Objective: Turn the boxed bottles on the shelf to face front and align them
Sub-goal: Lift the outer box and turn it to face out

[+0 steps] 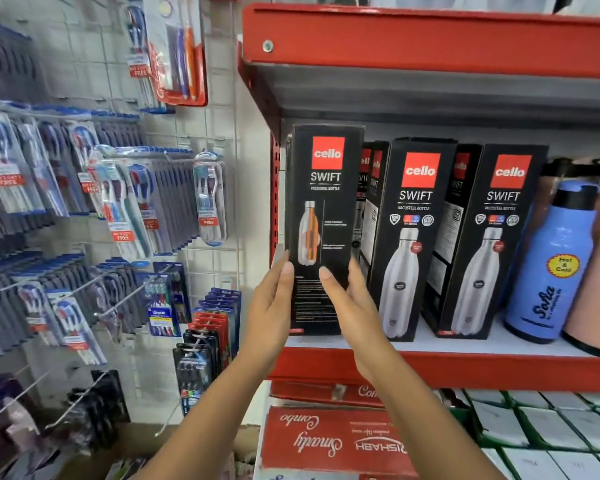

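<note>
While both hands [271, 306] clasp it, leftmost box [323, 230] upright; side panel forward

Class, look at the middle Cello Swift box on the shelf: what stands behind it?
Behind the middle box, narrow strips of more black Cello boxes show, red logos partly visible. How many stand there, and their lower parts, is hidden.

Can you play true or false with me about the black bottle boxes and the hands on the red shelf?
1. Both hands hold the leftmost box. True: the left hand and the right hand grip its lower part.
2. The held box shows the same side as the other two front boxes. False: it shows a cutaway bottle and small text.
3. A blue flask stands to the right of the boxes. True.
4. The shelf is green. False: it is red.
</note>
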`<action>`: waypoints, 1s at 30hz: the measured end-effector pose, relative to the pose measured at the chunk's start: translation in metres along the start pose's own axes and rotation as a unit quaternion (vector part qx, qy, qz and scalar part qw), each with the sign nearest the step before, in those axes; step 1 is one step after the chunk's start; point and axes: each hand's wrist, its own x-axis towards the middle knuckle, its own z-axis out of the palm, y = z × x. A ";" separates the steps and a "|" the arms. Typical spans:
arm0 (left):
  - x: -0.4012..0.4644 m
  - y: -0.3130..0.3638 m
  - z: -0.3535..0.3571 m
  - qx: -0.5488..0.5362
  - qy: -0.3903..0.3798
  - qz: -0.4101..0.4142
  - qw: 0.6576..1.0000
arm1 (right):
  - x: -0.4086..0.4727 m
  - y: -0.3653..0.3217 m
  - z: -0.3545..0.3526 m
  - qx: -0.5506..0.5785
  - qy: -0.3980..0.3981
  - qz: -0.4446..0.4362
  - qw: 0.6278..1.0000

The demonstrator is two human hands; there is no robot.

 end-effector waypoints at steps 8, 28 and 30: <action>-0.002 0.020 -0.015 -0.005 0.058 0.038 0.998 | -0.021 -0.027 -0.022 0.063 0.006 -0.008 0.998; 0.024 -0.010 -0.019 -0.001 0.061 0.001 0.998 | 0.027 0.010 -0.010 -0.092 0.046 -0.067 0.992; 0.026 -0.016 -0.017 0.001 0.062 -0.004 0.998 | 0.028 0.012 -0.007 -0.088 0.058 -0.062 0.993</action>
